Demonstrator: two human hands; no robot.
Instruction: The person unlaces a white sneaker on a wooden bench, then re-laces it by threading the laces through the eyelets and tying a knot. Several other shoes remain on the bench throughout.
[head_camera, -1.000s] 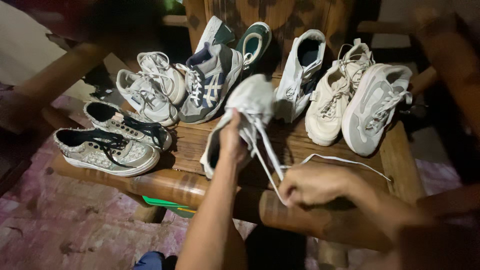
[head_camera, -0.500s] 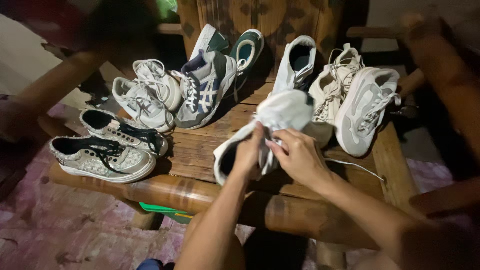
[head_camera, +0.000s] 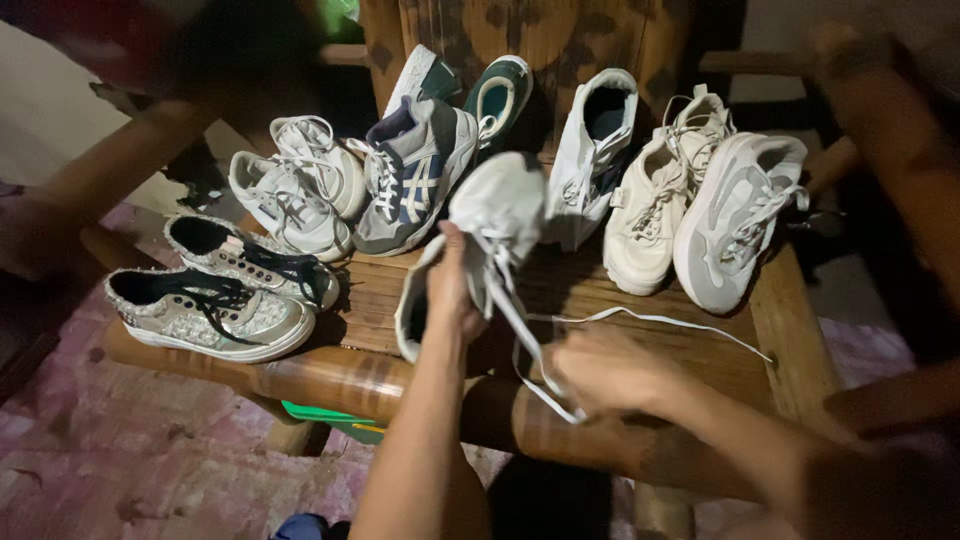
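- The right hand (head_camera: 610, 368) has been drawn from the shoe (head_camera: 480, 245) toward 4 o'clock, fingers pinched on the lace (head_camera: 640, 320).
- The shoe is gripped by the left hand (head_camera: 452, 290).

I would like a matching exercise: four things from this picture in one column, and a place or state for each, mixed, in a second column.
1. white sneaker
2. white lace
3. silver patterned shoes
4. grey chunky sneaker

a. far right of the wooden bench
b. pulled by the right hand
c. held up by the left hand
d. left end, black laces

Pairs: 1-c, 2-b, 3-d, 4-a
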